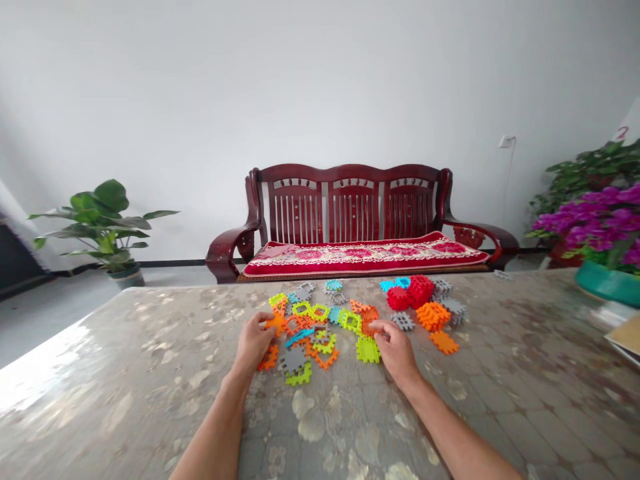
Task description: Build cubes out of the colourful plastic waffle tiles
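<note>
My left hand (255, 341) is at the left side of a loose heap of toothed, interlocking plastic tiles. Its curled fingers close on an orange tile (276, 323). Across the heap, my right hand (396, 347) has thumb and index finger bent together at the edge of another orange tile (370, 327); the fingertips partly cover that edge. Just below those fingertips lies a solid lime-green tile (367, 349). Between the hands are a blue tile (299, 337) seen edge-on, a grey tile (294, 361) and several green and orange frame-shaped tiles.
Right of the heap stand a red tile cluster (421, 290), an orange stack (433, 316) and grey tiles (454, 310). The patterned table (340, 427) holds a teal flower planter (607, 283) at far right. Behind it is a wooden bench (353, 200); a potted plant (107, 227) stands left.
</note>
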`<state>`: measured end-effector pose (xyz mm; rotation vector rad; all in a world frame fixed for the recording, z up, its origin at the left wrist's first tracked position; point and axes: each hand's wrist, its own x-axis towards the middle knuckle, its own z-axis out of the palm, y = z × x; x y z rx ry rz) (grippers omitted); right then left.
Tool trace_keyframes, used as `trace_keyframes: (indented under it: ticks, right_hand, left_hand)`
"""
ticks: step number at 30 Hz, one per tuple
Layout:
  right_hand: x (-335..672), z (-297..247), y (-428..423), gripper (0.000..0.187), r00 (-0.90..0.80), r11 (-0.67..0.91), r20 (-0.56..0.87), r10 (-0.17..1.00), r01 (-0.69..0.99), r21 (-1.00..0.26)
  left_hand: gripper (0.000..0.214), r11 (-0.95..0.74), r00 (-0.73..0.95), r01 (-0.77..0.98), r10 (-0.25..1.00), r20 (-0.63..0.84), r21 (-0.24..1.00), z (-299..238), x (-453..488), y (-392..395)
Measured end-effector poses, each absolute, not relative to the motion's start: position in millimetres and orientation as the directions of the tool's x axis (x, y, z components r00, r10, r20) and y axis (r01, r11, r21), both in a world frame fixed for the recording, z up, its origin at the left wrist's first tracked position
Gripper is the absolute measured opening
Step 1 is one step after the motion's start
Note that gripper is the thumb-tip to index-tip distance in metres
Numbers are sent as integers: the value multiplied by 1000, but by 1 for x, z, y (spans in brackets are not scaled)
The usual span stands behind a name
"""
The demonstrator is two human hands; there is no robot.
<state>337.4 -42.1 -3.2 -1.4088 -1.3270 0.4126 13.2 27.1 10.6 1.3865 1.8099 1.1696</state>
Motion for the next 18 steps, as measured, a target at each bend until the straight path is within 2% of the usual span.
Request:
trace_keyframes:
  ticks: [4,7,11,18]
  right_hand:
    - [337,-3,-42,25,317,238,414,854,470,-850]
    - [336,-2,-42,27,317,240,418,852,473,-848]
    - [335,0,-44,28,315,245,442,839,507,-826]
    - [324,11,-60,27,155,393,599,785,622,-677]
  left_hand:
    - [26,-5,-392,335,908,145,942,15,9,29]
    - [31,-122,-407,161,896,179,979,28,15,25]
    - [39,-165,-256,-53,956,146,985,49,44,11]
    - [43,-3,43,-116,999,8,993,44,108,-13]
